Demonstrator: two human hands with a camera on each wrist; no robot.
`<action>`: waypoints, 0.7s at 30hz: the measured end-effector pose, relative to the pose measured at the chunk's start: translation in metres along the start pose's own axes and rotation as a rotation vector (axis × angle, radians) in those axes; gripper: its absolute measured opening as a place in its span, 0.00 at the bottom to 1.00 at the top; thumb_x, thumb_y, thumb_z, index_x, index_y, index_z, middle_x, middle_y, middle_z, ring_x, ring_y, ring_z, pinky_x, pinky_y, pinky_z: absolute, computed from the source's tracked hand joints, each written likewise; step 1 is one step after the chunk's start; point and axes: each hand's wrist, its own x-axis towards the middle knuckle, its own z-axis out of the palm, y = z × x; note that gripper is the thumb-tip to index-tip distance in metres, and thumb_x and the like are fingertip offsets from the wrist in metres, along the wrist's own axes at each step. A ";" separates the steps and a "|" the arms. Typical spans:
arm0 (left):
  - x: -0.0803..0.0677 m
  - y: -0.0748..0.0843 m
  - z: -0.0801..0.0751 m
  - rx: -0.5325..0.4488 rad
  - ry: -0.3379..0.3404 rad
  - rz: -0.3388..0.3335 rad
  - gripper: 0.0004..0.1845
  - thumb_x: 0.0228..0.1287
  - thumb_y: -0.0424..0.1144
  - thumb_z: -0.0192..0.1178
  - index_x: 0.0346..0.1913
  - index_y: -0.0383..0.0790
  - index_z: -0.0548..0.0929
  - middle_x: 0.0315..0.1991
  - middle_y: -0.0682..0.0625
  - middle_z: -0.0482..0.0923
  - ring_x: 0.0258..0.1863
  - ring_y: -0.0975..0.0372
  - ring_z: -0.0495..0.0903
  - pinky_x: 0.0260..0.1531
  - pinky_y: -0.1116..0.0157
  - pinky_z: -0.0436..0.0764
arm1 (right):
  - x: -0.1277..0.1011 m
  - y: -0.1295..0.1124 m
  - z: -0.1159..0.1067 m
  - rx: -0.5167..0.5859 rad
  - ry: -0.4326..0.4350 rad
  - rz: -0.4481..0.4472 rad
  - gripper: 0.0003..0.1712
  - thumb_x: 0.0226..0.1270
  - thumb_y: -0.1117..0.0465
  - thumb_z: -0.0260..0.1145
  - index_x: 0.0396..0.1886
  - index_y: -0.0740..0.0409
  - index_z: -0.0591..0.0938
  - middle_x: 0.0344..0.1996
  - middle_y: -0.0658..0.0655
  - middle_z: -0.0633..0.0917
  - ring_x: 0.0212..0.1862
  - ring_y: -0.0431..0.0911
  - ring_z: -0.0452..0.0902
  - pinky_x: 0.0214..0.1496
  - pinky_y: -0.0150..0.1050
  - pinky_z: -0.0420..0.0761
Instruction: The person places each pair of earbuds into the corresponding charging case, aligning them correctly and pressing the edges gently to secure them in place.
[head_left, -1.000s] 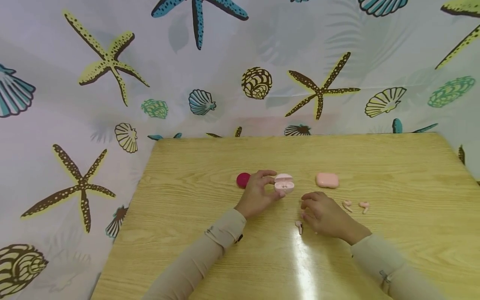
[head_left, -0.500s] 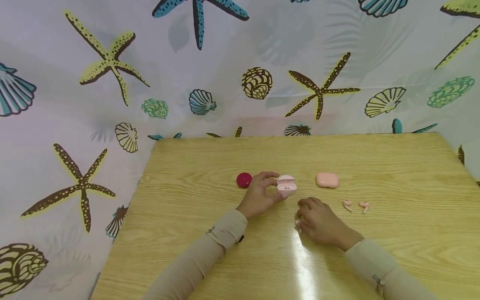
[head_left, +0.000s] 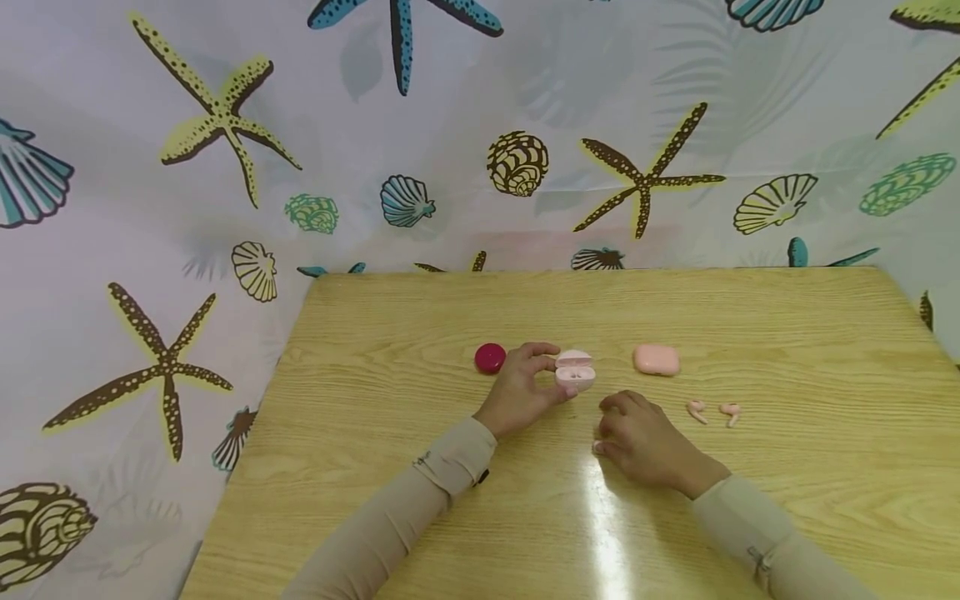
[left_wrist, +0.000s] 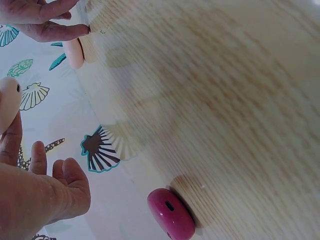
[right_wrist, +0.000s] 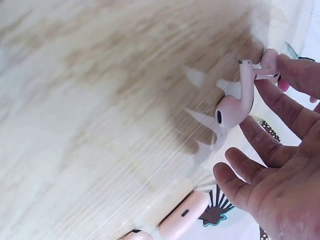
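**Earbud at the fingertips, open case waiting beside it**

The left hand pinches the open pink case between thumb and forefinger, holding it on the bench with its lid up and sockets facing the person. The right hand lies low on the bench just in front of the case, fingers curled down over a pink earbud. In the right wrist view the earbud stands at the fingertips with its stem up, touched by one finger while the others spread loosely; whether it is truly pinched I cannot tell, since the thumb is hidden.

A closed pink case sits to the right, with two more loose earbuds near it, and a round red case lies just left of the left hand.

Risks, as I judge them: the earbud is small and smooth, so a light fingertip contact could let it roll or skid on the glossy bench. The lid of the open case could fall shut if the left hand loosens. The three loose earbuds look alike, so one could end up in the wrong case or the wrong socket
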 end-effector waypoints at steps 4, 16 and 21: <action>0.001 -0.001 0.001 0.011 -0.002 0.004 0.13 0.57 0.44 0.68 0.42 0.40 0.85 0.60 0.50 0.74 0.64 0.54 0.68 0.65 0.55 0.66 | 0.002 -0.001 0.001 0.012 0.001 -0.001 0.03 0.57 0.59 0.71 0.27 0.50 0.84 0.49 0.63 0.81 0.55 0.61 0.74 0.48 0.62 0.78; 0.000 -0.001 0.001 -0.002 -0.011 -0.005 0.14 0.56 0.44 0.69 0.42 0.39 0.85 0.60 0.50 0.74 0.63 0.54 0.68 0.65 0.55 0.66 | 0.007 -0.007 0.000 -0.022 -0.028 0.027 0.06 0.54 0.59 0.72 0.23 0.51 0.83 0.49 0.61 0.80 0.55 0.60 0.73 0.48 0.61 0.78; 0.000 -0.002 0.001 -0.011 -0.012 -0.009 0.14 0.55 0.44 0.70 0.41 0.39 0.85 0.60 0.51 0.74 0.63 0.55 0.68 0.65 0.55 0.66 | 0.010 -0.008 -0.001 -0.032 -0.033 0.028 0.06 0.54 0.61 0.71 0.21 0.51 0.82 0.48 0.61 0.80 0.55 0.60 0.73 0.48 0.61 0.78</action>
